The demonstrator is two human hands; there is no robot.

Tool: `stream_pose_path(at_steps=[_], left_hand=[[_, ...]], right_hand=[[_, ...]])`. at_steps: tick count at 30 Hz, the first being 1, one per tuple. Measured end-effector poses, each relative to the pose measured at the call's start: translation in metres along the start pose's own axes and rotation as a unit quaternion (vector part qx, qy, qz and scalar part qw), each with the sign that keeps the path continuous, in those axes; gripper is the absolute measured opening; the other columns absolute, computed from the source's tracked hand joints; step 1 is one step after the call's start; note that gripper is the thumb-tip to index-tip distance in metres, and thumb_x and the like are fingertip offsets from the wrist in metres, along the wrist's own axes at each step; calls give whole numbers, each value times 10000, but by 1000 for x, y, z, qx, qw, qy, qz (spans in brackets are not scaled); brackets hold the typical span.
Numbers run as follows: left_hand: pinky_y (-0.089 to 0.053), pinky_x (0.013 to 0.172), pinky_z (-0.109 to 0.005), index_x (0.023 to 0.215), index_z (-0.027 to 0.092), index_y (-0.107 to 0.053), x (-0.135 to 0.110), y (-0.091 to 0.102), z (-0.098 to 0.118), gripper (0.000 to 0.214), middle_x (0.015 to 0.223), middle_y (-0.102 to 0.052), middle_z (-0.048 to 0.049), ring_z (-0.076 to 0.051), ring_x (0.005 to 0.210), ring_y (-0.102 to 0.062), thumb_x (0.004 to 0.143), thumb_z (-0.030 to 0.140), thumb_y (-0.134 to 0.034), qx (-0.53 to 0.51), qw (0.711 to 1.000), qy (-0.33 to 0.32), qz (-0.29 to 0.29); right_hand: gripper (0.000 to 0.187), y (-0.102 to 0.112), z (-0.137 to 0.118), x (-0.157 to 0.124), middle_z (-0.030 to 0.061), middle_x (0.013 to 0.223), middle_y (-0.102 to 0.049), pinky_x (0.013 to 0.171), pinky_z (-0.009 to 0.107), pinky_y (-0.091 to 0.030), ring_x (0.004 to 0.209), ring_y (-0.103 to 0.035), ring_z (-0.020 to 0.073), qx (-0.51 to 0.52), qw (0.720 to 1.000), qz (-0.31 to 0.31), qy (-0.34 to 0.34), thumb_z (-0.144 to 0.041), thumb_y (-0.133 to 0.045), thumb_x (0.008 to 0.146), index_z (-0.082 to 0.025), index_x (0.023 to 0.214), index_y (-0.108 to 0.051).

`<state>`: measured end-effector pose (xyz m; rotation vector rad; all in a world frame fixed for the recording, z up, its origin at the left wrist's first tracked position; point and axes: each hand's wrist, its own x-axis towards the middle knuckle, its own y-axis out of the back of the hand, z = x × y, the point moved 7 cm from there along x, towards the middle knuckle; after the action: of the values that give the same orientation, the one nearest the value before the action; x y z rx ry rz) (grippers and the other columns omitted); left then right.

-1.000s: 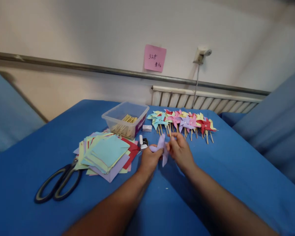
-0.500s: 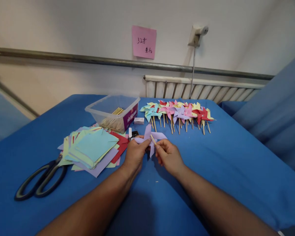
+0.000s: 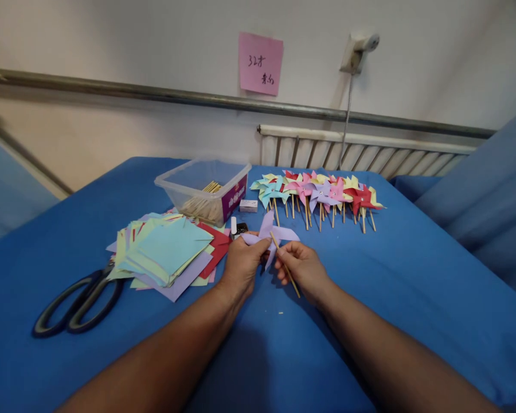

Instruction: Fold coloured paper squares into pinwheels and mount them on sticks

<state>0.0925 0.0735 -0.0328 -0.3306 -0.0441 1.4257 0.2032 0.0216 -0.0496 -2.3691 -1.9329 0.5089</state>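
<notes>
Between my two hands is a purple paper pinwheel (image 3: 289, 234), its blades fanned out. My left hand (image 3: 246, 261) is closed on it from the left, thumb near its centre. My right hand (image 3: 301, 268) pinches a thin wooden stick (image 3: 293, 282), whose upper end lies across the middle of the pinwheel and whose lower end slants down to the right. Whether the stick is fastened to the paper, I cannot tell. Just behind my left hand are a small dark stapler-like thing with a white part (image 3: 239, 227) and a little white box (image 3: 248, 206).
Left of my hands lies a pile of coloured paper squares (image 3: 167, 252), with black-handled scissors (image 3: 79, 304) partly under it. A clear plastic box (image 3: 180, 192) of wooden sticks stands behind. Several finished pinwheels (image 3: 322, 195) lie at the back right of the blue cloth (image 3: 391, 298).
The stick has turned in my right hand, so its lower length now shows below my fingers. The whole view has shifted slightly. My left hand keeps its hold on the pinwheel.
</notes>
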Motion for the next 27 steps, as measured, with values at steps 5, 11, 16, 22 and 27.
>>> stream_pose_path(at_steps=[5, 11, 16, 22, 27], left_hand=[[-339, 412, -214, 631, 155, -553, 0, -2, 1, 205, 482, -517, 53, -85, 419, -451, 579, 247, -729, 7, 1000, -2, -4], [-355, 418, -208, 664, 141, -579, 1, 0, -1, 224, 507, -533, 41, -85, 434, -462, 575, 257, -748, 2, 1000, 2, 3], [-372, 429, -210, 682, 135, -601, 2, 1, -1, 250, 517, -551, 36, -84, 428, -471, 558, 267, -773, -7, 1000, 7, 10], [-362, 421, -206, 667, 135, -603, 1, 0, 1, 230, 500, -544, 44, -78, 416, -462, 561, 258, -767, -2, 1000, 7, 6], [-362, 415, -206, 660, 140, -594, 0, 0, 1, 223, 493, -539, 48, -77, 407, -453, 557, 239, -766, -6, 1000, 10, 12]], right_hand=[[373, -1, 0, 0, -27, 549, -617, 368, 170, -430, 389, -539, 73, 27, 999, -7, -14, -460, -751, 637, -173, 677, -516], [400, -1, 1, -1, -18, 554, -634, 382, 178, -450, 394, -557, 80, 44, 999, -13, -23, -471, -783, 592, -168, 674, -535], [393, -1, 0, -1, -16, 545, -636, 384, 183, -454, 397, -561, 83, 43, 999, -16, -25, -453, -804, 573, -166, 652, -547], [399, -1, -3, -2, -19, 539, -633, 383, 182, -455, 393, -560, 82, 35, 999, -11, -24, -447, -812, 559, -163, 649, -547], [412, -1, -3, -3, -15, 539, -633, 376, 179, -451, 388, -556, 80, 31, 999, -3, -21, -458, -815, 545, -161, 642, -547]])
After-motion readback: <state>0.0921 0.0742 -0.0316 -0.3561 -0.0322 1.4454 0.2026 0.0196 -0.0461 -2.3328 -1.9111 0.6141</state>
